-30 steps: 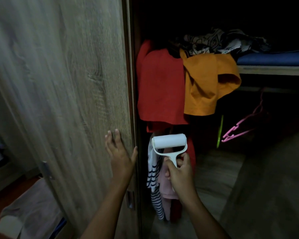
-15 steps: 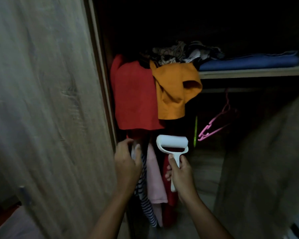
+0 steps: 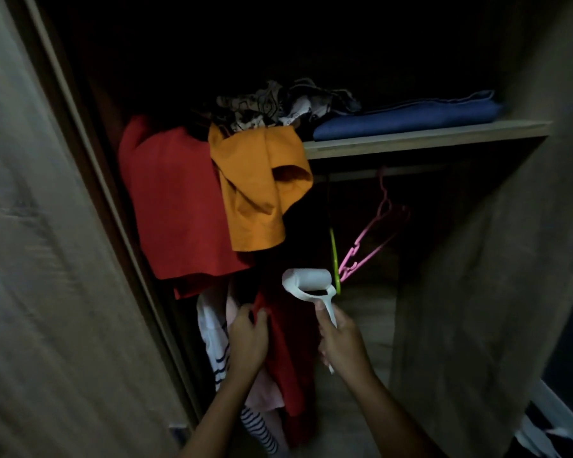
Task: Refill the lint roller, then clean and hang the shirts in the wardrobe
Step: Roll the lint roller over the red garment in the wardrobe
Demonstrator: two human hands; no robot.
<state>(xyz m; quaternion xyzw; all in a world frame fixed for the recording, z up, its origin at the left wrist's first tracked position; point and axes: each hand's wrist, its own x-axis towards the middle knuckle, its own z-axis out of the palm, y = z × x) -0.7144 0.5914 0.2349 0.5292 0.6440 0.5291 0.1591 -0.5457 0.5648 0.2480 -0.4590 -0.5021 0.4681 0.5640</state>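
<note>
Presently: right hand [image 3: 341, 340] wrapped round the handle of lint roller [image 3: 308, 280], head raised just right of the clothes. Left hand [image 3: 247, 338] pinches hanging red shirt [image 3: 283, 352], likely drawing it out for cleaning. Pink hanger [image 3: 374, 241] empty, further right.

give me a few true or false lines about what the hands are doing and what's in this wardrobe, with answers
1. The right hand holds the lint roller by its handle. True.
2. The left hand is open and holds nothing. False: it grips a red garment that hangs low in the wardrobe.
3. A folded blue cloth lies on the shelf. True.
4. The orange shirt hangs on the pink hanger. False: the pink hanger hangs bare to the right, and the orange shirt droops from the pile at the shelf's left end.
</note>
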